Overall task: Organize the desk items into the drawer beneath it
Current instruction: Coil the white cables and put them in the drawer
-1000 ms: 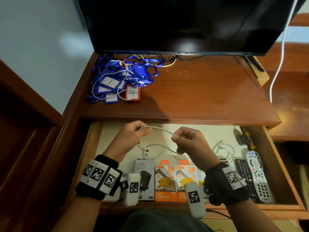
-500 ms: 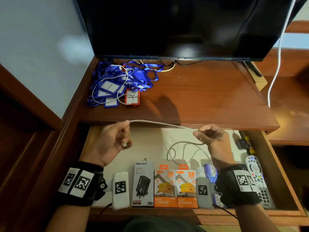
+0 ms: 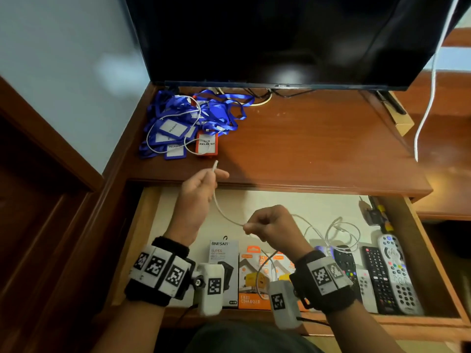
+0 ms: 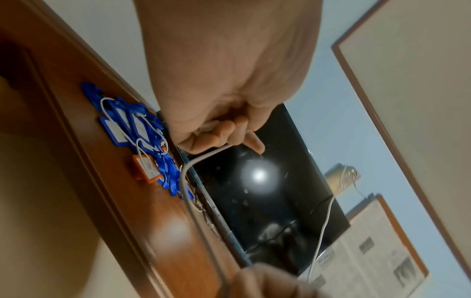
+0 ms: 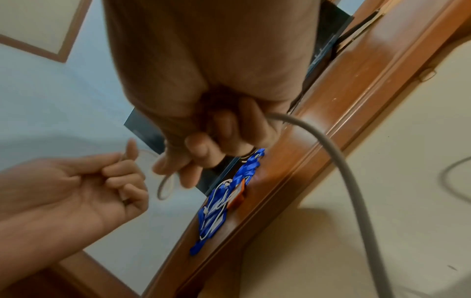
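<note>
A thin white cable (image 3: pixel 224 212) runs between both hands above the open drawer (image 3: pixel 150 225). My left hand (image 3: pixel 201 184) pinches it near one end, the plug sticking up past the desk's front edge; the left wrist view shows the fingers (image 4: pixel 221 135) curled round the cable (image 4: pixel 196 159). My right hand (image 3: pixel 270 225) grips the cable lower down in a fist, and the right wrist view shows the cable (image 5: pixel 331 145) leaving that hand (image 5: pixel 203 149). The rest of the cable trails right into loose loops (image 3: pixel 339 233) on the drawer floor.
Blue lanyards with badge holders (image 3: pixel 188 123) and another white cable lie at the desk's back left, under a black TV (image 3: pixel 280 39). The drawer holds charger boxes (image 3: pixel 252 273) along the front and several remote controls (image 3: pixel 392 271) at the right. A white cord (image 3: pixel 428 103) hangs at the right.
My left hand rose to the desk edge with the cable end pointing up. My right hand moved left and down, closing the gap, so the cable sags between the hands.
</note>
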